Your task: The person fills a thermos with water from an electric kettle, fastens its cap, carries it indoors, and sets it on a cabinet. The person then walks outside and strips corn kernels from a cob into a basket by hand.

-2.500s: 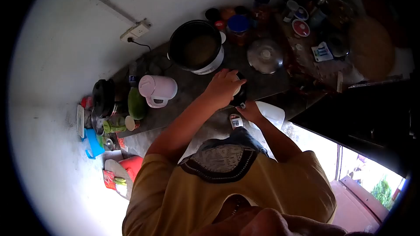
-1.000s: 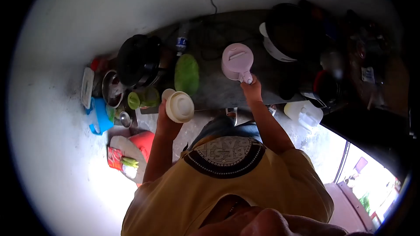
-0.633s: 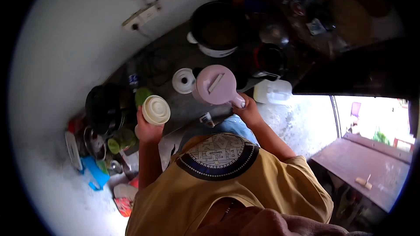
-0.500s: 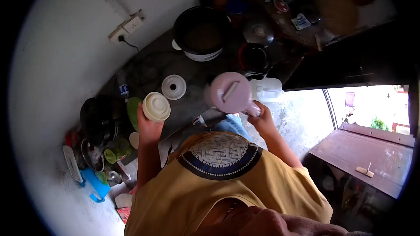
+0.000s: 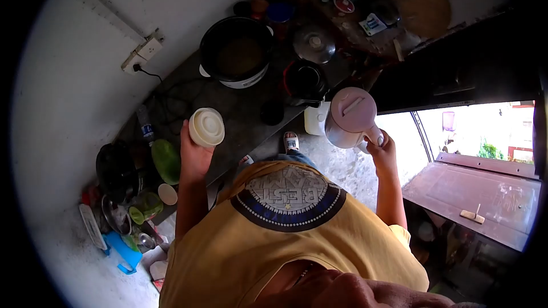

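Fingers (image 5: 185,132) clamp cream container (image 5: 206,127) (left hand (image 5: 197,158)) and pink kettle (image 5: 350,114) (right hand (image 5: 385,153)), bases hidden.

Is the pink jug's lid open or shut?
Shut: the pink lid covers the top of the jug, which the right hand holds by its handle.

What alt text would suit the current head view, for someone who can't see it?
The wearer's right hand grips a pink kettle by its handle, while the left hand holds a round cream container. Ahead, a wide pot with a black interior and a silver lid rest on a dark counter.
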`<move>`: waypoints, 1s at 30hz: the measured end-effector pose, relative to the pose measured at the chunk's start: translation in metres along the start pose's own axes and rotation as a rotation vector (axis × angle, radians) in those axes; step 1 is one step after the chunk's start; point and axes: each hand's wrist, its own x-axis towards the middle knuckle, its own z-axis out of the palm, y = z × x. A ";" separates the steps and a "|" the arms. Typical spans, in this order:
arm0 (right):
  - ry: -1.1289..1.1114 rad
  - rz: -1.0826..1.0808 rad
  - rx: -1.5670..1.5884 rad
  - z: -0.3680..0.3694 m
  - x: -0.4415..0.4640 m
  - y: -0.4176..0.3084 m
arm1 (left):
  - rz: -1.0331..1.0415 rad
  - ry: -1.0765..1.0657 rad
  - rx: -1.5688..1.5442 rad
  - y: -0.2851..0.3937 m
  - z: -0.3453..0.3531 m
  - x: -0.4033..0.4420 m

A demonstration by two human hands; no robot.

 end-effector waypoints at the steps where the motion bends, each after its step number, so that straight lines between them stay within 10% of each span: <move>1: -0.011 0.004 -0.005 -0.002 0.007 0.000 | 0.005 0.012 -0.019 -0.001 0.003 0.001; 30: -0.157 -0.104 -0.469 0.000 0.070 -0.044 | 0.123 0.129 -0.008 -0.004 -0.010 -0.005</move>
